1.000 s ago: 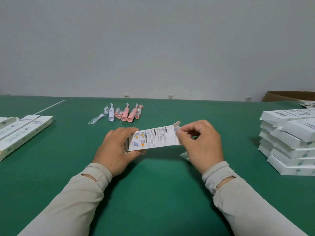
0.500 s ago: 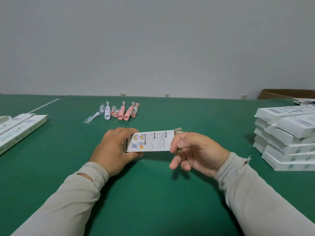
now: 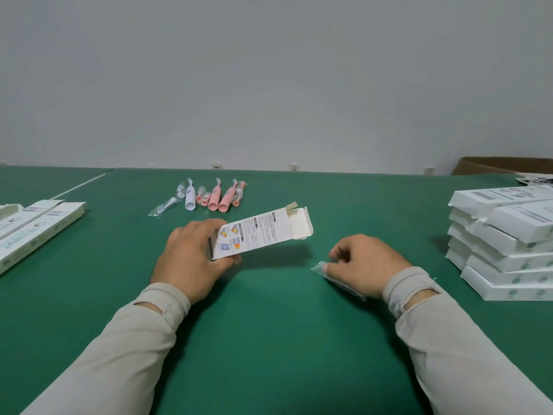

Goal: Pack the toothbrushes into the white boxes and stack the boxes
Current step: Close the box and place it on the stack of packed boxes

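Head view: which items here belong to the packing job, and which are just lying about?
Job:
- open white box, held by left hand
- clear packet, pinched by right hand
- toothbrushes
- stacked boxes
- flat boxes

Lying about:
- cardboard carton
- papers at far right

The scene is lit evenly and softly from above, moderately bright. Soft shadows are cast on the green tabletop (image 3: 269,339) beneath the white box (image 3: 257,232) and both forearms. No glare is seen. Straight lines are bowed near the edges by the wide-angle lens. Slight softness is seen throughout.
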Demonstrator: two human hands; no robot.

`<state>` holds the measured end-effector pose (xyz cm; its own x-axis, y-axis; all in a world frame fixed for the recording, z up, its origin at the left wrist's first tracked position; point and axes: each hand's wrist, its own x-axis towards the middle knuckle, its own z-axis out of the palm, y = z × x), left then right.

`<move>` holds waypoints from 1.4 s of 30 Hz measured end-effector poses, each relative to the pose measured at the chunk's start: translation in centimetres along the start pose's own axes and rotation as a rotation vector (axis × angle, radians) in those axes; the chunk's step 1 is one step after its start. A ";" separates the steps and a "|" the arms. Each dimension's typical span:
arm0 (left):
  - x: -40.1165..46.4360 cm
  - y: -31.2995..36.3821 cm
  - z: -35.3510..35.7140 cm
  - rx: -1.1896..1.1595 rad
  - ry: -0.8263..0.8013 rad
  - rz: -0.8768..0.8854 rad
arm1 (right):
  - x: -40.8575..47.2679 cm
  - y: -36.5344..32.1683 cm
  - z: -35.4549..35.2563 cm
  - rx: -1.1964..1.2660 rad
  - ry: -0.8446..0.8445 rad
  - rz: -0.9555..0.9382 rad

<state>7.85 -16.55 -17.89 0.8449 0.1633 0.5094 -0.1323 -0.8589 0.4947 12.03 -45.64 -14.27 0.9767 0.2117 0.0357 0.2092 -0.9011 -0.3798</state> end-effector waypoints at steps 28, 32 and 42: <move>-0.1 0.4 0.0 0.018 -0.011 0.001 | -2.0 -3.7 -0.8 1.699 0.192 -0.300; -0.1 0.4 0.0 -0.006 -0.021 0.021 | -1.4 -3.4 -0.3 1.549 0.263 -0.272; -0.3 0.7 0.1 -0.043 -0.041 0.065 | -0.3 -1.8 0.5 0.798 0.452 -0.178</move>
<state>7.55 -17.21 -17.76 0.8542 0.0870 0.5126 -0.2090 -0.8453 0.4917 11.30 -43.93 -14.06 0.8945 0.0027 0.4470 0.4261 -0.3075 -0.8508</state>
